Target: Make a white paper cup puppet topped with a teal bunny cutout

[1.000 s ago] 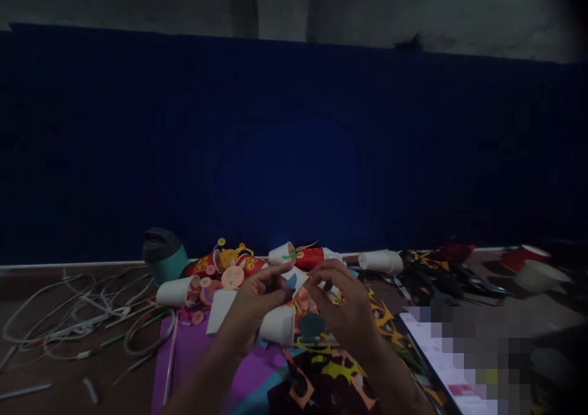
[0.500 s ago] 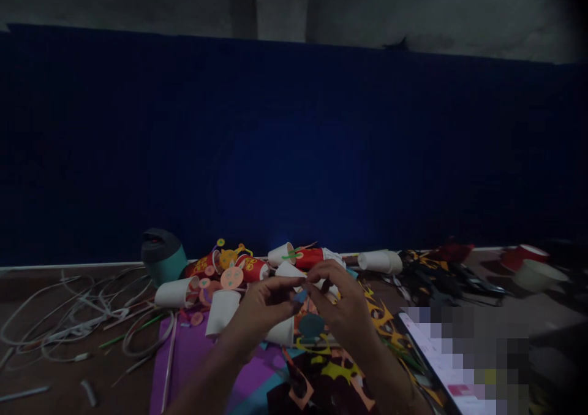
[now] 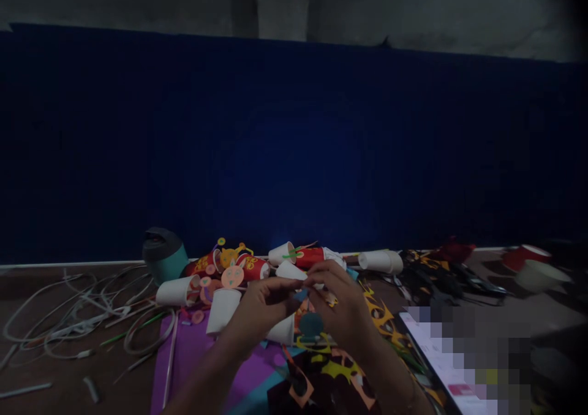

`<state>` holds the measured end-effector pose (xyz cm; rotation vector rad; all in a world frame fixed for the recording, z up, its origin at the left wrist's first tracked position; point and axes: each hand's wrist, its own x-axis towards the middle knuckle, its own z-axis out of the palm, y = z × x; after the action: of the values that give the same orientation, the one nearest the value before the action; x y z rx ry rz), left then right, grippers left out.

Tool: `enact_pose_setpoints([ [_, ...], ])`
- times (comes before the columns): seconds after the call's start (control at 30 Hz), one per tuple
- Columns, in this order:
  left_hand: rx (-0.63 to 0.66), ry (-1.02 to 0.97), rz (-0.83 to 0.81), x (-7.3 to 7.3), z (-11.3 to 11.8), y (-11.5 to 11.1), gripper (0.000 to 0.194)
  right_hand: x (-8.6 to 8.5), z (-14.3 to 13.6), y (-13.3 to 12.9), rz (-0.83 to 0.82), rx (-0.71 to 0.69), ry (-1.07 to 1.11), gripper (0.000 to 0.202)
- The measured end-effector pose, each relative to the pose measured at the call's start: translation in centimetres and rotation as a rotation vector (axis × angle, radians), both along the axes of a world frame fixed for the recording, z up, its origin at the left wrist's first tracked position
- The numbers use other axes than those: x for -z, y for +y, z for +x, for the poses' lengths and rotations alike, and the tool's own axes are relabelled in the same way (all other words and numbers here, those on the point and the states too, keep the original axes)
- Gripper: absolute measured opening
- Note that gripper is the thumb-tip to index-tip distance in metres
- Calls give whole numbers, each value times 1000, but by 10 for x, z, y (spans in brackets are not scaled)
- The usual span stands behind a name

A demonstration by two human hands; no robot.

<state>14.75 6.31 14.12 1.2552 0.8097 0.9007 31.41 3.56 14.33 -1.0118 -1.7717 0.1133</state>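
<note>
Between my two hands, in the middle of the work area, is a small piece of blue paper (image 3: 301, 295). My left hand (image 3: 266, 308) pinches it with thumb and forefinger. Opposite, the fingertips of my right hand (image 3: 340, 295) close on the same piece, meeting the left fingertips. Below them lies a dark teal paper disc (image 3: 311, 325). White paper cups (image 3: 223, 311) lie behind and beside my left hand, partly hidden by it. A peach paper face (image 3: 233, 276) rests near a red printed cup (image 3: 252, 268).
Purple paper (image 3: 193, 354) and cut paper scraps (image 3: 335, 372) cover the near surface. White cables (image 3: 59, 317) tangle at left, beside a teal and grey container (image 3: 165, 258). A lit screen (image 3: 436, 354), partly pixelated, stands at right. A blue panel (image 3: 294, 145) rises behind.
Both hands stay nearly in place, with only slight shifts of the fingers around the blue paper. The other objects have not visibly moved.
</note>
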Motion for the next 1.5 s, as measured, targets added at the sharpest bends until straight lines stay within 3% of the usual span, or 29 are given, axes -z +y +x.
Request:
enact_pose_setpoints([
  [0.3,35,-35,-8,-2,-1,-1,30,-5,0,-3,-30,-8,-119,14],
  [0.5,60,-231,-195,-1,-1,-2,34,-4,-2,-3,62,-48,-71,14],
  [0.7,185,-387,-251,-6,-2,-5,30,-3,-4,-4,55,-84,9,12],
  [0.8,149,-433,-278,-3,-1,-2,35,-4,-5,-5,42,-95,61,12],
  [0.87,58,-437,-275,1,-1,1,39,-4,-5,-6,28,-98,116,11],
  [0.97,-115,-377,-225,4,0,5,32,-5,-7,-7,-71,-120,247,8],
  [1.07,-197,-335,-202,6,2,4,25,-3,-11,-5,-271,-199,394,8],
  [1.2,-201,-342,-206,4,4,0,22,2,-16,0,-457,-274,547,9],
  [1.5,-37,-420,-245,1,4,-3,37,-5,-15,-5,-452,-158,612,13],
])
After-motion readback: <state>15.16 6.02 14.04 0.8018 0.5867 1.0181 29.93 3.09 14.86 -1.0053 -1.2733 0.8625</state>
